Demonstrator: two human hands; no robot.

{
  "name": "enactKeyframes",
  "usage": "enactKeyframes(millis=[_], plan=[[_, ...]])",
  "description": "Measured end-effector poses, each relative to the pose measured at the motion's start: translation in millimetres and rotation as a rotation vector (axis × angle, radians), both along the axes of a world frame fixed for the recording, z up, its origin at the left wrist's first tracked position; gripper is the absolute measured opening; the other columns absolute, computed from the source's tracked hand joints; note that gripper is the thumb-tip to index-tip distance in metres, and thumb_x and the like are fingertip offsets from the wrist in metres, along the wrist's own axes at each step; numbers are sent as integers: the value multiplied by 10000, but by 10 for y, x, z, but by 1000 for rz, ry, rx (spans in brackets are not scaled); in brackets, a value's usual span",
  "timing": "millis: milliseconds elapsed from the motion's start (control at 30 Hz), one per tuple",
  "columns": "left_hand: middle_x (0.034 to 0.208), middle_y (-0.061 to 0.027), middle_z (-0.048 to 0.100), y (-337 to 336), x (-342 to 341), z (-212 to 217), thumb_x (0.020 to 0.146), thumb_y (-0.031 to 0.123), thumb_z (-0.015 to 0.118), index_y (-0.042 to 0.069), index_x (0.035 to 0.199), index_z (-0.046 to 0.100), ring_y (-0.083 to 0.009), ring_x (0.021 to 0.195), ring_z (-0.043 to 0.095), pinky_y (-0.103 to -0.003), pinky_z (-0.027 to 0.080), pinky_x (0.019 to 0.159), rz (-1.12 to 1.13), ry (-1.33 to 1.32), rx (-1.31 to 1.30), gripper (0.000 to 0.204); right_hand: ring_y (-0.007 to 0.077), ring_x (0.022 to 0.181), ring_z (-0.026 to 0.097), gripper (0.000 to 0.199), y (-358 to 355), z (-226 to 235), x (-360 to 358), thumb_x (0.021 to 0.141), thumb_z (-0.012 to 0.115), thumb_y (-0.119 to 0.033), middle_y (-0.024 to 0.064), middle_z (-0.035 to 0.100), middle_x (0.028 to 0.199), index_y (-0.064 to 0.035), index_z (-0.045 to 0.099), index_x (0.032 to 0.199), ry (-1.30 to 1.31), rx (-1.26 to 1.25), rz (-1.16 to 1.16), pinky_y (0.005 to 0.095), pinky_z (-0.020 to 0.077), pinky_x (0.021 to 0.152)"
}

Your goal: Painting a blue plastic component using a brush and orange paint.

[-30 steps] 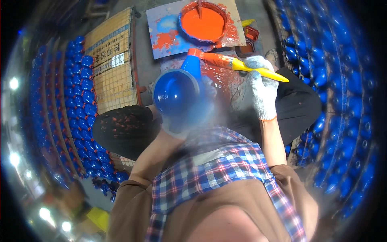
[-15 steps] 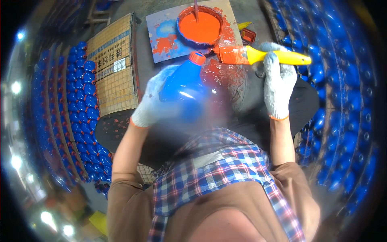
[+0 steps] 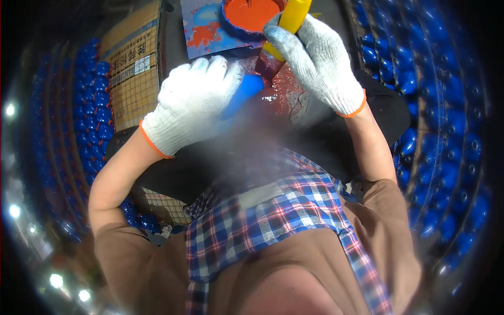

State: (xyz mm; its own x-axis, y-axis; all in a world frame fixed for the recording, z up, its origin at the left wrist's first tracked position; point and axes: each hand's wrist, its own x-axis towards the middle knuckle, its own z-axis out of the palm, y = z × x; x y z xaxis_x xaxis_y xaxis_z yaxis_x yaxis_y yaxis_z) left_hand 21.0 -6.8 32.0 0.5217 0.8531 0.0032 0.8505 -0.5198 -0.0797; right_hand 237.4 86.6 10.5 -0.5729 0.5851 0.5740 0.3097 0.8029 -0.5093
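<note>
My left hand (image 3: 191, 105), in a white knit glove, is wrapped around a blue rounded object (image 3: 242, 92) and hides most of it. Just to its right, my gloved right hand (image 3: 318, 60) grips the yellow handle of a paintbrush (image 3: 291, 18). The brush's paint-covered head (image 3: 270, 65) points down beside the blue object. A round tub of orange paint (image 3: 252, 13) sits just beyond both hands on a paint-smeared blue board (image 3: 202, 31). Both hands are raised close to the camera.
Rows of several blue rounded objects (image 3: 92, 105) line the left side, and more blue objects (image 3: 436, 105) fill the right. A cardboard box under wire mesh (image 3: 134, 68) lies at the upper left. A dark, paint-stained surface (image 3: 315, 121) lies below my hands.
Both hands have risen toward the camera. My left hand has turned over the blue object, covering it. My right hand swung the brush from lying sideways to pointing down by the blue object.
</note>
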Motion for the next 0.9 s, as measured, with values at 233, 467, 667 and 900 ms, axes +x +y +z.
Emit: enactKeyframes(millis=[233,467,667,900], plan=[[940,-114,610,66,-26,-19,659,362,750,71,1108,601,-291,825,646,-381,532,679,139,-111,-212,556,283,704,641,159,-298,-6,4,847,683,-188,106,634,790,-62,644,936,32,72,-31,352,508,625],[1085,-142,662,49,-120,-226,670,414,789,20,1197,582,-230,930,677,-340,546,834,469,-806,-759,689,284,730,639,171,-410,-219,93,801,688,-14,114,664,856,-18,652,968,233,-56,9,328,516,673],[1181,-198,612,-207,-177,-746,884,445,525,-55,1284,487,-281,1042,642,-378,542,897,517,-1782,-1143,641,207,898,608,180,-457,-425,184,830,592,54,117,624,969,21,633,1002,484,-393,14,302,485,800],[1137,-231,584,-439,225,-1461,870,601,487,-23,1330,401,-270,619,628,-359,524,470,587,-2949,-1207,780,190,925,598,156,-390,-594,231,874,573,-13,96,609,1002,10,622,1020,620,-458,-44,297,476,840]])
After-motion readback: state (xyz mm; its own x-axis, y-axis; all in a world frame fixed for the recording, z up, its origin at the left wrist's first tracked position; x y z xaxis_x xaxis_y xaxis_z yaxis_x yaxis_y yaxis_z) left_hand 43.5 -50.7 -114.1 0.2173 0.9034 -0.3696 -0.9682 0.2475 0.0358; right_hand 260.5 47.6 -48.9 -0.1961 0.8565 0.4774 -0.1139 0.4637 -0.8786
